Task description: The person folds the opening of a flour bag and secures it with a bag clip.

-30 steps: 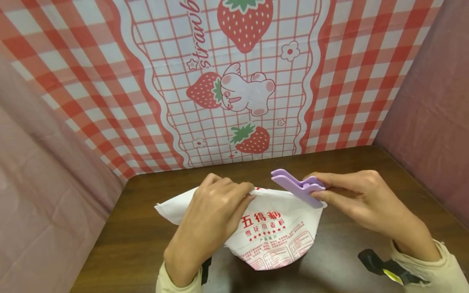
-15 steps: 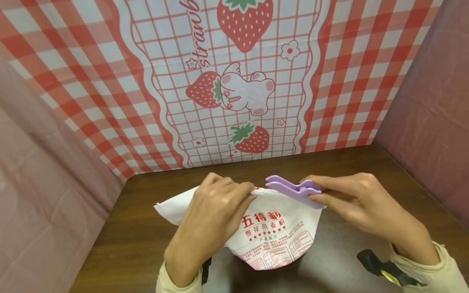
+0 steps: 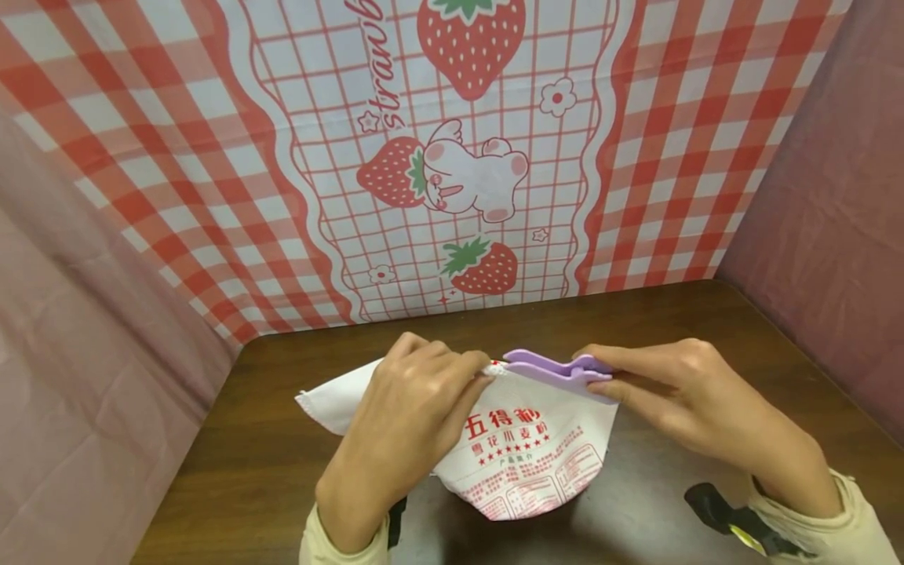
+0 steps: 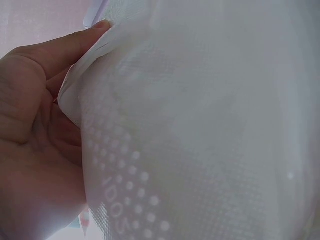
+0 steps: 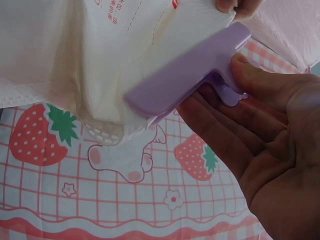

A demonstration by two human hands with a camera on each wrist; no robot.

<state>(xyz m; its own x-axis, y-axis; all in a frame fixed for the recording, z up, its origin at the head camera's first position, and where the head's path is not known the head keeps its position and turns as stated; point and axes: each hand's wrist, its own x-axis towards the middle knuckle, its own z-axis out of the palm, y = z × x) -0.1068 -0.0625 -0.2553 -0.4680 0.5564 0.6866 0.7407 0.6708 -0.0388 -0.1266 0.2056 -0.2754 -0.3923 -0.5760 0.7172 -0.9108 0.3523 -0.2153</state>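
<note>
A white flour bag (image 3: 523,439) with red Chinese print stands in the middle of the table, its top edge gathered. My left hand (image 3: 410,424) pinches that top edge, thumb and fingers around the folded fabric; in the left wrist view the thumb (image 4: 75,47) lies against the fold. A purple bag clip (image 3: 558,370) lies along the top edge to the right, its long jaws over the fabric. With thumb and fingers my right hand (image 3: 685,392) pinches the clip's handles. The right wrist view shows the clip (image 5: 190,70) across the bag's corner.
The bag stands on a dark wooden table (image 3: 233,439). Behind the table hangs a red-checked strawberry cloth (image 3: 452,173); pink cloths hang at the left (image 3: 85,329) and right (image 3: 833,235). Left of my left hand, a white bag corner (image 3: 332,399) sticks out.
My right hand has moved the clip down and left, from a steep tilt to lying nearly along the bag's top edge. My left hand keeps its grip in the same place.
</note>
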